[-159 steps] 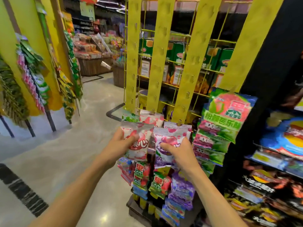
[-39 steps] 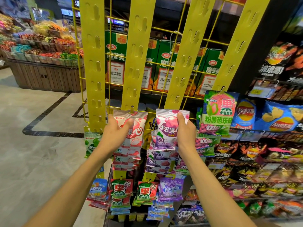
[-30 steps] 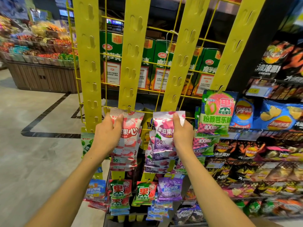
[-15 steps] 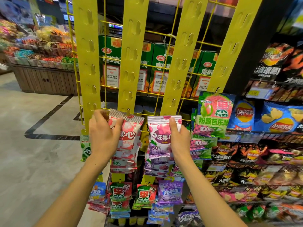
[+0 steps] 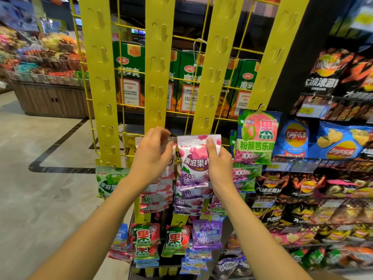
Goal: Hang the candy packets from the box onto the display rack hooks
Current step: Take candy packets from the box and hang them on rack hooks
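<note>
Head view: both hands raised, left hand [image 5: 150, 156] pinching pink packet [image 5: 168, 170], right hand [image 5: 219, 160] gripping purple packet [image 5: 193, 158].

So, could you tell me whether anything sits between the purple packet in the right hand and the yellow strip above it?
Nothing visible does. The right hand pinches the purple packet just under the bare lower end of the third yellow strip, whose hooks above look unoccupied. The left hand holds a pink packet alongside, not in the way.

Both arms reach forward, left hand [image 5: 152, 156] and right hand [image 5: 219, 161] pinching.
</note>
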`<state>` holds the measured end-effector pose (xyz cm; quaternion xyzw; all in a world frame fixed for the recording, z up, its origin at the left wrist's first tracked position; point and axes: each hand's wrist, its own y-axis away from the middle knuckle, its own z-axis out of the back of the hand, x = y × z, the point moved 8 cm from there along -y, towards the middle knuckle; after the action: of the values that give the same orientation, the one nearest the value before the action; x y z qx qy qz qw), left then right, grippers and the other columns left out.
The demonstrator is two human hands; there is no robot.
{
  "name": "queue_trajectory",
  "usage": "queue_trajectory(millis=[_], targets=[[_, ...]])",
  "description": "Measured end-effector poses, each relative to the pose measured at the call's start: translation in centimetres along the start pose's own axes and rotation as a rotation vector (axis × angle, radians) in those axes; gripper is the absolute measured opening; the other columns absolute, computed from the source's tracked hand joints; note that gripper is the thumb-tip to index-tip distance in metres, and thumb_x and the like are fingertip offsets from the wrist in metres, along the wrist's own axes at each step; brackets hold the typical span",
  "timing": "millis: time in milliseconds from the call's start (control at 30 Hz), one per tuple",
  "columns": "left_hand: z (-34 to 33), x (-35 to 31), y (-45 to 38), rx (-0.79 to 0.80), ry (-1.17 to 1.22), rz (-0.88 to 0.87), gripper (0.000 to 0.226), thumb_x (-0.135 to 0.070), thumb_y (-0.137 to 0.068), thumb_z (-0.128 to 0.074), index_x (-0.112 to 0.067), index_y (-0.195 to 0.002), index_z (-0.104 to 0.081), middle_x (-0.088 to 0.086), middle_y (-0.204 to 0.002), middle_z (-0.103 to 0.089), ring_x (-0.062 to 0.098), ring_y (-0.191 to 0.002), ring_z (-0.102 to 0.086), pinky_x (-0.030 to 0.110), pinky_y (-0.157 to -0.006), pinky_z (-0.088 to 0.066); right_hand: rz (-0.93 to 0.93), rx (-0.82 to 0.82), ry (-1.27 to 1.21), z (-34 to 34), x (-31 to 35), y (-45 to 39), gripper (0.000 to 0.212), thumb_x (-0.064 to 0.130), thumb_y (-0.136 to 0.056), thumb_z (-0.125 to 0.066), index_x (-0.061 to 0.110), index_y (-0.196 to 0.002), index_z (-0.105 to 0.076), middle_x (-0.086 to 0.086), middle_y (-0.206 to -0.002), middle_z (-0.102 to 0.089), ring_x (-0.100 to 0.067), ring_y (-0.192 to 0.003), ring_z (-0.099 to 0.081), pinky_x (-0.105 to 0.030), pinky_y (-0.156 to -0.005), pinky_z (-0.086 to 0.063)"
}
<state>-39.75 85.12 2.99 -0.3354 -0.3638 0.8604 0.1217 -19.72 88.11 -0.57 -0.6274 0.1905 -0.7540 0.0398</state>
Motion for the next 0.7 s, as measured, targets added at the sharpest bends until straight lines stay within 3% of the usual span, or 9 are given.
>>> queue_trajectory(millis=[200, 333, 467, 600, 700], targets=[[0.3, 0.0, -0.5, 0.071, -0.017, -0.019, 0.015, -0.019, -0.101, -0.061, -0.010, -0.112, -0.066, -0.003, -0.105, -0.053, 0.008, -0.087, -0.051, 0.002, -0.077, -0.037, -0.032, 0.004, -0.004, 0.3, 0.3, 0.1, 0.055, 0.057, -0.099, -0.050, 0.020, -0.064, -0.029, 0.005, -0.056, -0.025, -0.006, -0.046, -0.026, -0.030, -0.055, -0.023], [0.6, 0.4, -0.5, 0.100, 0.043, -0.002, 0.015, -0.020, -0.102, -0.058, -0.013, -0.108, -0.069, -0.004, -0.105, -0.052, -0.002, -0.090, -0.052, 0.001, -0.077, -0.038, -0.029, 0.031, -0.029, 0.1, 0.8, 0.7, 0.054, 0.051, -0.100, -0.051, 0.020, -0.063, -0.028, 0.008, -0.052, -0.023, -0.005, -0.043, -0.025, -0.027, -0.052, -0.022], [0.8, 0.7, -0.1, 0.182, -0.041, -0.075, 0.019, -0.020, -0.101, -0.059, -0.012, -0.116, -0.066, -0.001, -0.116, -0.055, 0.006, -0.099, -0.056, 0.011, -0.086, -0.046, -0.010, 0.045, -0.022, 0.2, 1.3, 1.1, 0.054, 0.050, -0.101, -0.052, 0.020, -0.063, -0.028, 0.007, -0.054, -0.023, -0.005, -0.045, -0.026, -0.030, -0.056, -0.022], [0.0, 1.2, 2.1, 0.297, -0.453, -0.349, 0.048, -0.017, -0.089, -0.068, -0.006, -0.135, -0.060, 0.015, -0.133, -0.060, 0.031, -0.120, -0.058, 0.044, -0.101, -0.053, -0.023, 0.034, 0.002, 0.7, 1.6, 1.5, 0.054, 0.052, -0.100, -0.051, 0.019, -0.063, -0.029, 0.007, -0.056, -0.026, -0.006, -0.048, -0.028, -0.030, -0.057, -0.025], [-1.0, 3.2, 3.6, 0.407, -0.643, -0.374, 0.068, -0.026, -0.087, -0.073, -0.007, -0.148, -0.049, 0.017, -0.150, -0.050, 0.036, -0.134, -0.053, 0.049, -0.109, -0.046, -0.073, 0.003, -0.001, 1.2, 1.6, 1.3, 0.054, 0.053, -0.101, -0.049, 0.018, -0.065, -0.028, 0.004, -0.059, -0.025, -0.010, -0.051, -0.028, -0.031, -0.057, -0.024]])
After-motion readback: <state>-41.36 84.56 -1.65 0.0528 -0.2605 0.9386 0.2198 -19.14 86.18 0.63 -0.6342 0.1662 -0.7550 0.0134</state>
